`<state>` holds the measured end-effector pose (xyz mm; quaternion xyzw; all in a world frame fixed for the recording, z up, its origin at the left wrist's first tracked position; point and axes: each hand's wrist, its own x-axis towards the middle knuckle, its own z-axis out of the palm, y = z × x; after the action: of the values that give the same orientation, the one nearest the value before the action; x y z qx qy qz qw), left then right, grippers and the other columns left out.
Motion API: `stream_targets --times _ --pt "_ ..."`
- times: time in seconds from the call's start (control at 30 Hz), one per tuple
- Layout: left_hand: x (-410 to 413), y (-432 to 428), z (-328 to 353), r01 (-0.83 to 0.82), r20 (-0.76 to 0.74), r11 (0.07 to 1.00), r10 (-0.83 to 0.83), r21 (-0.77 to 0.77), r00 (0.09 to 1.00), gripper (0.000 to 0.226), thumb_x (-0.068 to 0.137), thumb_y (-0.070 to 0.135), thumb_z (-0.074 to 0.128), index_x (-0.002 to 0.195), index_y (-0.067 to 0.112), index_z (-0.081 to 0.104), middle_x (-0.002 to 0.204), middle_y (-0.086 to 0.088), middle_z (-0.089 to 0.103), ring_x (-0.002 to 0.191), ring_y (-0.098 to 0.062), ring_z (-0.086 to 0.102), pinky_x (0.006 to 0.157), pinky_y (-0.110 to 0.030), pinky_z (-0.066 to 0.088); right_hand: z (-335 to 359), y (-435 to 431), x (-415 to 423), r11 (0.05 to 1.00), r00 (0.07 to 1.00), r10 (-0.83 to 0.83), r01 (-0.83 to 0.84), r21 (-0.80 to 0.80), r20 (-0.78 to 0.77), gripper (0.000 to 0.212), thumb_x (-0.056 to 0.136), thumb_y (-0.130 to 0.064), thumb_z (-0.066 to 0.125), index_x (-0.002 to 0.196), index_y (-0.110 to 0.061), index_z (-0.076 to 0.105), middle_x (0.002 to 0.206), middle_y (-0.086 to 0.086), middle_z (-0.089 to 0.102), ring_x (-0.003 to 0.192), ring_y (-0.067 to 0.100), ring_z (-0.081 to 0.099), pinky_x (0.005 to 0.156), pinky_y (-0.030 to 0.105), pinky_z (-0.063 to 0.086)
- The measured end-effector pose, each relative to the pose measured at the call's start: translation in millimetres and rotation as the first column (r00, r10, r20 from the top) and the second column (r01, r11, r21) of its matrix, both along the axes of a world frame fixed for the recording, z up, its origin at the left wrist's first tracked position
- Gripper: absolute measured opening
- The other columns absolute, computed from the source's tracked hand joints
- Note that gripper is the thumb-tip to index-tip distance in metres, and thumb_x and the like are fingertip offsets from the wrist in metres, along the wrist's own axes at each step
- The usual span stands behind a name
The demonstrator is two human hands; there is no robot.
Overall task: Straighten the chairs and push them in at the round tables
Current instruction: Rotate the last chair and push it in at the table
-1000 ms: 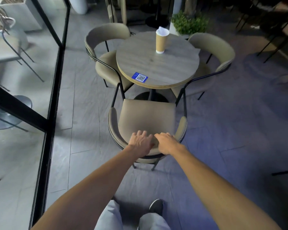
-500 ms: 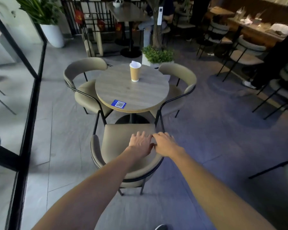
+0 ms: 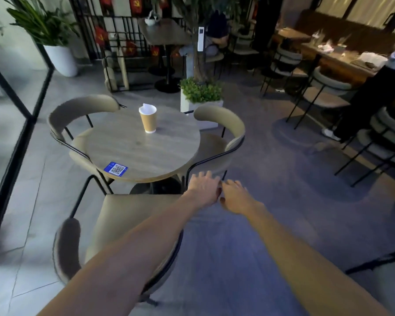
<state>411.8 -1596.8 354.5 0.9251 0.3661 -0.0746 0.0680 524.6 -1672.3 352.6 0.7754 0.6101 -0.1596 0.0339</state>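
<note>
Both hands loose and empty, left hand (image 3: 203,187) and right hand (image 3: 236,198) just off the round desk (image 3: 137,142) edge, probably reaching for the right chair (image 3: 221,135). Near chair (image 3: 132,215) sits just short of the desk.

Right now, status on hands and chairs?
Both hands, left hand and right hand, open, empty. Near chair not tucked under round table. Path unobstructed.

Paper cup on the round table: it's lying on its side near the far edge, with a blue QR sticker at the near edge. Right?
Not quite. The head view shows the paper cup standing upright on the round table near the far edge. The blue QR sticker does sit at the near edge.
</note>
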Motion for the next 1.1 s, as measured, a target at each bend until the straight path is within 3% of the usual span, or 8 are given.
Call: stream_targets --times 0.3,0.43,0.73,1.1 --pt "138.7 47.7 9.9 -0.128 0.006 0.992 0.128 -0.017 0.992 0.046 0.101 0.047 0.037 0.133 0.017 0.047 0.136 -0.013 0.047 0.125 -0.036 0.046 0.099 -0.047 0.038 22.9 67.1 161.0 0.989 0.988 0.146 -0.145 -0.011 0.057 0.045 0.097 -0.027 0.049 0.14 -0.015 0.04 0.142 0.012 0.041 0.132 0.037 0.035 0.103 0.051 0.035" --pt "196.2 100.3 -0.3 -0.172 -0.006 0.985 0.172 -0.01 0.985 0.048 0.1 0.049 0.037 0.135 0.017 0.046 0.136 -0.012 0.048 0.124 -0.035 0.047 0.098 -0.047 0.039 17.4 121.9 220.1 0.981 0.979 0.192 -0.193 0.001 0.07 0.052 0.097 -0.029 0.049 0.146 -0.018 0.035 0.146 0.012 0.039 0.134 0.037 0.034 0.104 0.053 0.034" --pt "312.6 239.3 -4.0 -0.224 0.004 0.974 0.224 -0.04 0.975 0.049 0.101 0.048 0.033 0.134 0.014 0.047 0.134 -0.014 0.048 0.121 -0.037 0.048 0.094 -0.048 0.04 11.9 250.0 357.0 0.954 0.938 0.301 -0.295 -0.062 0.173 0.044 0.097 -0.018 0.047 0.14 -0.016 0.041 0.143 0.012 0.042 0.13 0.036 0.037 0.104 0.05 0.035" --pt "430.0 356.6 -20.3 -0.36 -0.055 0.931 0.357 -0.053 0.932 0.046 0.103 0.041 0.035 0.138 0.014 0.047 0.14 -0.014 0.047 0.125 -0.036 0.047 0.099 -0.049 0.039 -3.7 413.6 477.9 0.905 0.889 0.426 -0.413 -0.103 0.168 0.042 0.096 -0.015 0.047 0.138 -0.014 0.044 0.138 0.015 0.044 0.126 0.038 0.038 0.101 0.051 0.036"
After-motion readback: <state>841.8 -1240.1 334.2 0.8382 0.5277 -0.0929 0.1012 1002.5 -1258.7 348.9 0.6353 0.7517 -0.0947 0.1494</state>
